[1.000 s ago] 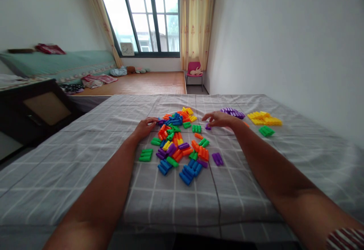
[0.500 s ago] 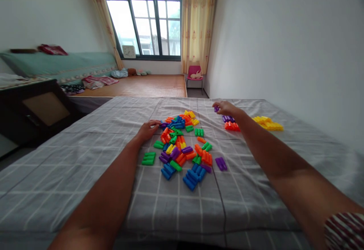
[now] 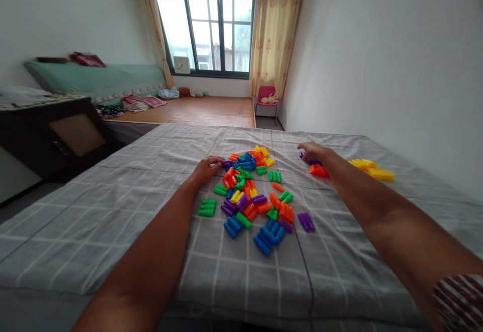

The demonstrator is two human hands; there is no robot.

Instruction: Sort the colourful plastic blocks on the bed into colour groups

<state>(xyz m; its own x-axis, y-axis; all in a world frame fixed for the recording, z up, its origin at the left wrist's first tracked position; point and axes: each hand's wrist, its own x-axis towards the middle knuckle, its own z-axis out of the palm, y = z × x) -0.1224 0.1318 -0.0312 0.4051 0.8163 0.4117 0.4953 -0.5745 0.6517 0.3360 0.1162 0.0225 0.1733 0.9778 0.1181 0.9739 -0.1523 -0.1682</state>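
Observation:
My left hand [image 3: 207, 168] rests at the left edge of a loose pile of plastic toy blocks, its fingers closed on a purple block [image 3: 228, 163]. To the right, my right hand [image 3: 315, 150] is low over the cloth with its fingertips on another purple block [image 3: 302, 155]. That block is beside a purple row [image 3: 314, 161], partly hidden by the hand. In front of this row lies a group of orange blocks [image 3: 319, 171]. The pile mixes orange, green, blue, purple and yellow pieces; a green block [image 3: 207, 208] and a purple block [image 3: 306, 222] lie apart.
Yellow blocks [image 3: 372, 169] are grouped beyond my right forearm. A grey checked cloth [image 3: 151, 211] covers the surface. Behind stand a wooden platform [image 3: 211, 110], a pink chair [image 3: 266, 94] and a window; a dark cabinet [image 3: 56, 131] is at the left.
My right hand has lowered the purple block to the purple row. My left hand stays at the pile's edge. The whole view has shifted slightly.

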